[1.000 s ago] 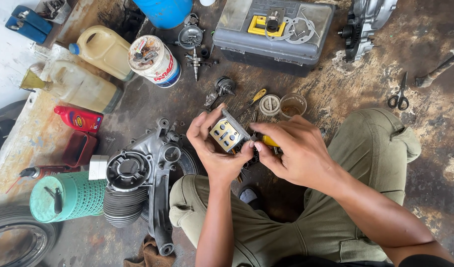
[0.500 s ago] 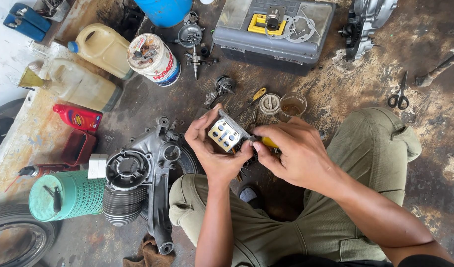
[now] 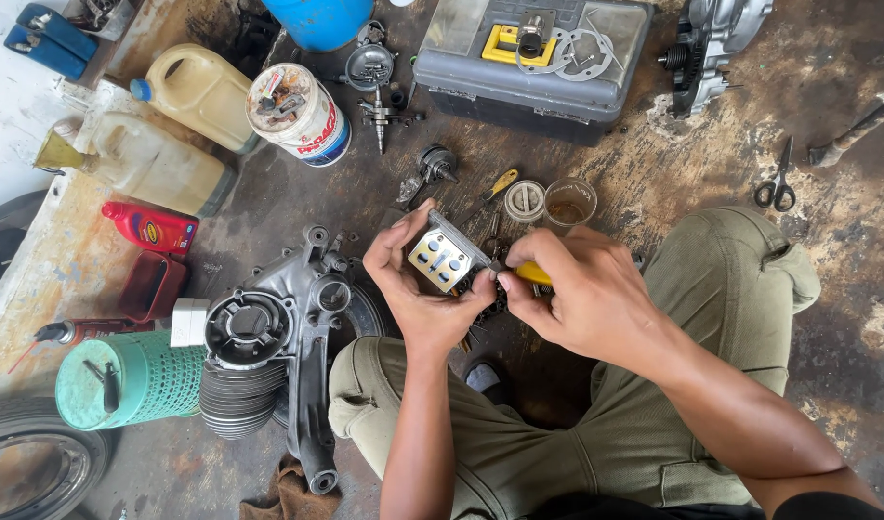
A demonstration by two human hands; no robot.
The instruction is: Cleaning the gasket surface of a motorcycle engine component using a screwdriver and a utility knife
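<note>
Metal part: small grey block [image 3: 445,258] with round ports, held above the lap, between both hands. Judged rigid, light, likely oily; best gripped by its side edges.
Left hand: [image 3: 418,284] fingers curled round the block, thumb on the top edge.
Right hand: [image 3: 581,294] closed on a yellow-handled screwdriver [image 3: 532,273], tip at the block.
Floor, left: finned engine case [image 3: 268,337], green cylinder [image 3: 133,377].
Floor, far: two small cups [image 3: 548,200], scissors [image 3: 777,183], grey toolbox [image 3: 528,63], jugs [image 3: 162,159].
</note>
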